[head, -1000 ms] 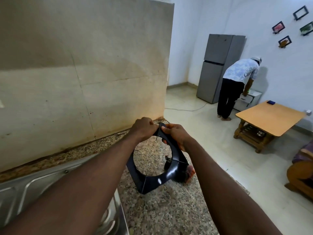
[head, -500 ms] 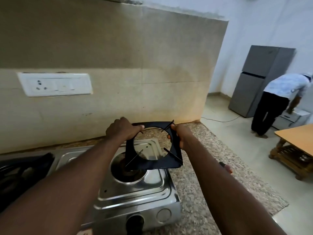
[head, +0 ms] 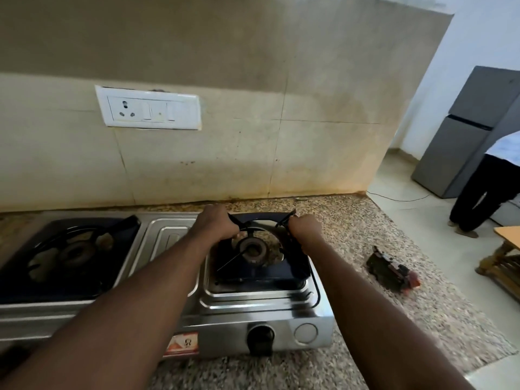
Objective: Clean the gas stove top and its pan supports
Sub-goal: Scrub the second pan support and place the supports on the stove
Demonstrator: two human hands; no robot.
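Your left hand (head: 216, 223) and right hand (head: 305, 230) grip the far corners of the square black pan support (head: 261, 273), fingers curled tight round the frame on each side. The support now lies low over the right burner (head: 251, 250) of the steel two-burner gas stove (head: 253, 313), its near edge down in the recessed tray. Half a second ago you held it tilted in the air above that burner, and a second ago it was out over the bare end of the counter. Whether its far edge has seated cannot be told, since your fists cover it.

At 9 o'clock from the burner, the second pan support (head: 70, 257) sits on the left side of the stove. At 6 o'clock, on the stove's front panel, are a black knob (head: 260, 343) and, just beside it, a round steel button (head: 306, 333). At 3 o'clock a dark, worn scrubbing tool (head: 392, 270) lies on the speckled granite counter (head: 365, 220), apart from the stove. A white socket and switch plate (head: 149, 111) is on the tiled wall at 11 o'clock. At 2 o'clock, across the room, a person (head: 484, 187) stands bent over by a grey refrigerator (head: 472, 130), near a wooden table (head: 503, 254).
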